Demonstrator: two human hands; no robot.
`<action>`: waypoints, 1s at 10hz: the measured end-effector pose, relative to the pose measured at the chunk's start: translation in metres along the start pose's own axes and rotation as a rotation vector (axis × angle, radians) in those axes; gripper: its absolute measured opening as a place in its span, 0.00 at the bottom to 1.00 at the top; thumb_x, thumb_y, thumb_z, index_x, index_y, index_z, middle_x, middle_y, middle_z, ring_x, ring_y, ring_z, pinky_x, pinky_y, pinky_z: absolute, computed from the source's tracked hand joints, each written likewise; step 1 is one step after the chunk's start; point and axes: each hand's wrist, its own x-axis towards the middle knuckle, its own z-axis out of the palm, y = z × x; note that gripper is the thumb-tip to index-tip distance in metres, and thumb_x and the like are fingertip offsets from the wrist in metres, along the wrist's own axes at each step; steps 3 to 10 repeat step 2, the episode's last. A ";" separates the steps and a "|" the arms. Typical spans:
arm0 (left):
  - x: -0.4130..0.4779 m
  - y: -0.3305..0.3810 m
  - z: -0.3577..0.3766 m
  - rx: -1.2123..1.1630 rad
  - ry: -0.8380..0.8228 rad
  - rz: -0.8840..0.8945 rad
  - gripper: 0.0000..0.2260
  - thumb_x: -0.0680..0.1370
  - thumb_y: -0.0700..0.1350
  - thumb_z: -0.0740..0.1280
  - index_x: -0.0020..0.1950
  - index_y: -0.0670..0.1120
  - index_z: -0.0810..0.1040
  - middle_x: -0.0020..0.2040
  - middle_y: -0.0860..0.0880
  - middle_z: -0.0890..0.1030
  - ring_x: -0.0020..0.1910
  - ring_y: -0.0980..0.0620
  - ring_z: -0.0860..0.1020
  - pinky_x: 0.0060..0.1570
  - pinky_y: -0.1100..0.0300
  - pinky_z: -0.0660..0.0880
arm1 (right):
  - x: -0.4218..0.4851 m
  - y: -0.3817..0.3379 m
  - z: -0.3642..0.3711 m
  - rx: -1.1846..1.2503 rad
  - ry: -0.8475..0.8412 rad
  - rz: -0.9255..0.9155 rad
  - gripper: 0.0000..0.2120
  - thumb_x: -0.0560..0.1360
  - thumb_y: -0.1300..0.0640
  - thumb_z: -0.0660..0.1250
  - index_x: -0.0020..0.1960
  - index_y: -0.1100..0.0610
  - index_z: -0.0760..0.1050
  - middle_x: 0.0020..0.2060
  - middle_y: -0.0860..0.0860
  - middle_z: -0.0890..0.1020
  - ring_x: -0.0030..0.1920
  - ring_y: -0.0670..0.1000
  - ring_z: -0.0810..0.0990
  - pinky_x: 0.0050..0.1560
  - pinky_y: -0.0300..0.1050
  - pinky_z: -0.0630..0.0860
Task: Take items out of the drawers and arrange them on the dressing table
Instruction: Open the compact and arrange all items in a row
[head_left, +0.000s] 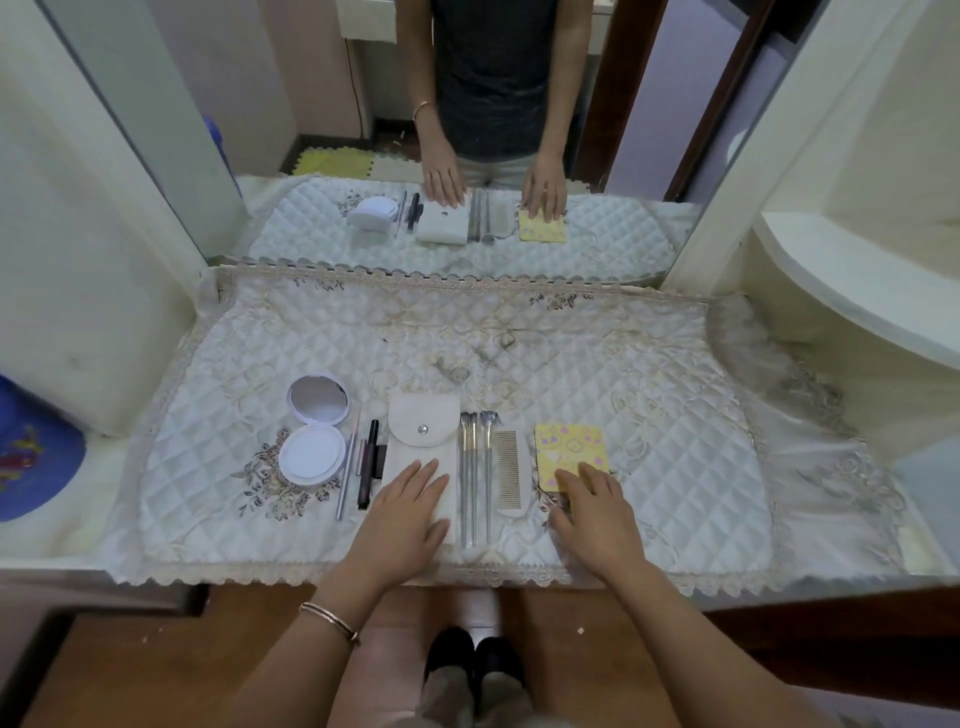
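No brand, label or legible writing anywhere that I can read. My left hand (404, 512) lies flat, fingers spread, gripping nothing, palm on the lower half of a cream fabric pouch (422, 441) with a metal snap. My right hand (597, 512) is likewise flat and holding nothing, fingertips on the near edge of a yellow square pad (570, 452) printed with pale flowers. Items sit in 1 row near the front edge of the dressing table (779, 582), on a quilted white cover (649, 415) with lace trim. From the left: an open round white compact mirror (315, 428), a thin silver stick (347, 475), a black pen-shaped tube (368, 465), the pouch, 3 slim metal tools (474, 483) laid parallel, a pale fine-toothed comb (508, 470), the pad. A thin bangle (330, 621) circles the left wrist.
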 end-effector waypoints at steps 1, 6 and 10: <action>0.001 0.005 -0.006 -0.152 -0.022 0.017 0.27 0.72 0.55 0.53 0.62 0.40 0.75 0.64 0.41 0.76 0.65 0.41 0.73 0.62 0.45 0.73 | -0.002 0.003 0.001 0.035 0.017 -0.014 0.21 0.76 0.52 0.59 0.68 0.53 0.65 0.71 0.57 0.64 0.72 0.56 0.59 0.71 0.53 0.61; 0.002 0.012 -0.035 -0.262 -0.004 -0.075 0.28 0.73 0.56 0.51 0.67 0.44 0.71 0.68 0.46 0.72 0.71 0.45 0.65 0.71 0.54 0.59 | -0.002 0.000 -0.011 0.107 0.033 -0.041 0.19 0.75 0.53 0.61 0.66 0.55 0.70 0.70 0.56 0.66 0.71 0.56 0.62 0.69 0.51 0.61; 0.002 0.012 -0.035 -0.262 -0.004 -0.075 0.28 0.73 0.56 0.51 0.67 0.44 0.71 0.68 0.46 0.72 0.71 0.45 0.65 0.71 0.54 0.59 | -0.002 0.000 -0.011 0.107 0.033 -0.041 0.19 0.75 0.53 0.61 0.66 0.55 0.70 0.70 0.56 0.66 0.71 0.56 0.62 0.69 0.51 0.61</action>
